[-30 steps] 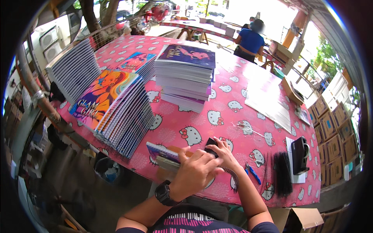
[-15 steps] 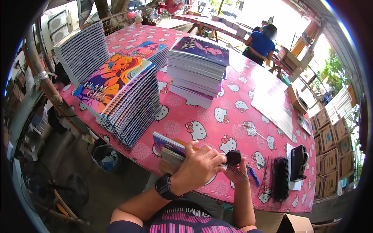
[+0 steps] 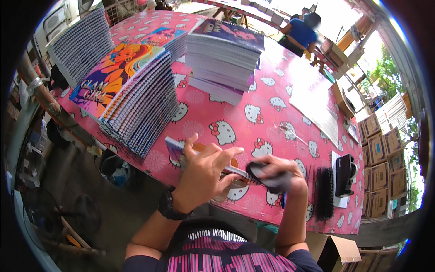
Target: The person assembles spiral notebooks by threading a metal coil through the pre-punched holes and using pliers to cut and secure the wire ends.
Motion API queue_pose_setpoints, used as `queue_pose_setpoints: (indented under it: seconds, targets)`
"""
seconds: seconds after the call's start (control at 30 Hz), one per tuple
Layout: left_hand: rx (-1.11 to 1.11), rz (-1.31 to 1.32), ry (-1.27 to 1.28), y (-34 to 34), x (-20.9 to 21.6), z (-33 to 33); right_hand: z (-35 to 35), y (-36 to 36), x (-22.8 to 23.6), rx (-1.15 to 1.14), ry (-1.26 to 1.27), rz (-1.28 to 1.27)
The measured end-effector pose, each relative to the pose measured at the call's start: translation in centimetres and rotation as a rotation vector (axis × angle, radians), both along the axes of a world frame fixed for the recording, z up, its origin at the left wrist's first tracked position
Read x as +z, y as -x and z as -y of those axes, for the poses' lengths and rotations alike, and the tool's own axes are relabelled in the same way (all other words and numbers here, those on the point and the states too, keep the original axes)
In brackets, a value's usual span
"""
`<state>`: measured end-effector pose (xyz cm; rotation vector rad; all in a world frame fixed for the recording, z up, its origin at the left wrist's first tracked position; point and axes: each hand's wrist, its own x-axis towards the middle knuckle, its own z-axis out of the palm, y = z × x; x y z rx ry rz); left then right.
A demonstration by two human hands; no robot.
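My left hand (image 3: 204, 170), with a black watch at the wrist, steadies a thin notebook (image 3: 175, 148) near the table's front edge, thumb and fingers on either side of it. Along the notebook's right end runs a black spiral coil (image 3: 252, 178). My right hand (image 3: 285, 170), smeared by motion, is wrapped round a dark rounded tool (image 3: 267, 179) at that end; its exact kind is not clear. A blue-handled tool (image 3: 284, 199) is mostly hidden by my right wrist. Farther right lies a bundle of black spiral coils (image 3: 324, 192).
Stacks of spiral-bound notebooks (image 3: 140, 104) stand at the left, beside a stack of purple-covered books (image 3: 222, 59). A black hole punch (image 3: 345, 174) sits at the right edge. White sheets (image 3: 315, 106) lie behind it. Cartons (image 3: 380, 158) are piled off the right side. A person (image 3: 301, 34) works beyond.
My right hand has come up from beneath the coil and closed round the dark tool. My left hand has drawn left along the notebook, away from the tool. The view has shifted slightly.
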<state>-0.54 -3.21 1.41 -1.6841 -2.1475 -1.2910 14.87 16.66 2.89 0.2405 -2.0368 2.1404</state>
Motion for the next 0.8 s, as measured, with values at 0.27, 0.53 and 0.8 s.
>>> queue_pose_setpoints:
  seconds: [0.27, 0.53, 0.8]
  targets:
    - [-0.011, -0.003, 0.007, 0.7, -0.5, 0.6, 0.3, 1.9, -0.3, -0.121, -0.412, 0.236]
    - [-0.007, -0.015, 0.008, 1.4, -0.4, 0.6, -0.3, 4.4, 0.4, -0.348, -0.947, 0.29]
    - [0.045, -0.05, 0.004, 2.3, -0.6, 1.6, 0.0, 5.7, 0.4, -0.307, -0.827, 0.18]
